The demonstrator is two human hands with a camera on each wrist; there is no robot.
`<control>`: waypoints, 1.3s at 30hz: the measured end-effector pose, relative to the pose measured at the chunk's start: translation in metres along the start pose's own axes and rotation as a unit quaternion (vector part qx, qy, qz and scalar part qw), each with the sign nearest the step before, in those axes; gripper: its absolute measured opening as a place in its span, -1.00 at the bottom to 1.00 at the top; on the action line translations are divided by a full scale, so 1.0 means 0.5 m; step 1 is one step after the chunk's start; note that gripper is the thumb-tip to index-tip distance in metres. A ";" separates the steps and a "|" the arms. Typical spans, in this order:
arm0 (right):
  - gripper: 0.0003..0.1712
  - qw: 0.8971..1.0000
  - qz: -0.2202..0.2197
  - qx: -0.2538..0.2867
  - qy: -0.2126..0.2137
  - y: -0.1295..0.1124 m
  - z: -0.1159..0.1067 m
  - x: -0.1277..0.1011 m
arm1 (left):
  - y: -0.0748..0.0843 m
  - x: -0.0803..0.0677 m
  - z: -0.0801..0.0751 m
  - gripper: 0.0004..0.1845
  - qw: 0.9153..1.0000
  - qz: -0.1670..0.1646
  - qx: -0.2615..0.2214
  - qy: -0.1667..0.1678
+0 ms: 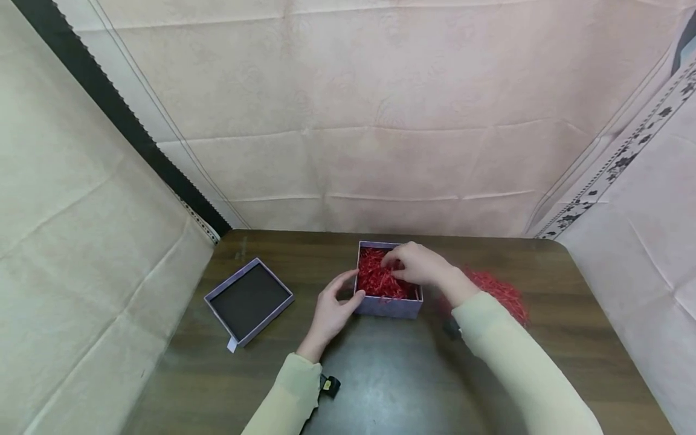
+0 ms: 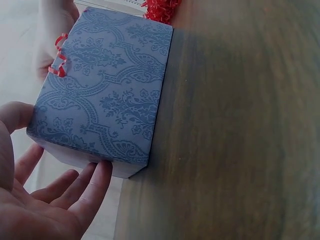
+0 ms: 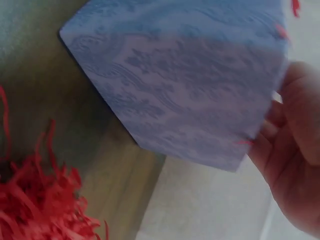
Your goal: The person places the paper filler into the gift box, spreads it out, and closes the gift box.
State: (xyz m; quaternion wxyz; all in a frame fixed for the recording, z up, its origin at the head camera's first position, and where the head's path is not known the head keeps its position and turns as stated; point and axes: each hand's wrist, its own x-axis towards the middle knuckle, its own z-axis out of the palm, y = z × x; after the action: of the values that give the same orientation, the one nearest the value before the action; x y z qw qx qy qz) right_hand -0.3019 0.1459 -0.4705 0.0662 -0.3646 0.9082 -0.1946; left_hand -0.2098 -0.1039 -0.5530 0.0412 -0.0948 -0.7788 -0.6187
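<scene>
A lavender-blue box [image 1: 388,308] with a damask pattern stands uncovered on the table, filled with red shredded paper [image 1: 371,278]. My left hand [image 1: 333,311] holds the box at its near left corner, thumb by the near wall and fingers against the left side. In the left wrist view, its fingertips [image 2: 102,167] rest on the box's end. My right hand [image 1: 421,264] reaches over the right rim, fingers bent down into the paper. The right wrist view shows that hand [image 3: 295,150] at the rim, its fingertips hidden by the box wall.
A shallow lid [image 1: 250,302], dark inside with a lavender border and a small white tab, lies at the left. Loose red shredded paper [image 1: 502,295] is piled on the wooden table [image 1: 380,374] to the right, partly behind my right forearm. Pale cloth walls surround the table.
</scene>
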 end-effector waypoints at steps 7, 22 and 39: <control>-0.57 0.998 0.014 0.057 -0.029 -0.002 -0.029 -0.022 | 0.000 0.000 0.002 -0.46 1.000 -0.002 -0.007 0.000; -0.94 0.984 -0.043 0.122 -0.119 -0.024 -0.020 -0.039 | 0.000 0.001 0.005 -0.46 1.000 0.000 0.004 0.006; -0.72 0.987 0.007 -0.135 -0.083 -0.017 -0.011 -0.025 | 0.003 -0.001 0.004 -0.46 1.000 -0.004 -0.002 0.006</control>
State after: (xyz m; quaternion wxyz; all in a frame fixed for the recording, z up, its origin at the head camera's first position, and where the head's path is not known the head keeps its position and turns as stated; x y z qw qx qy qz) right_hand -0.2886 0.1507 -0.4622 0.0926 -0.3791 0.9199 -0.0389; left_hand -0.2091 -0.1015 -0.5524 0.0437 -0.0881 -0.7779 -0.6206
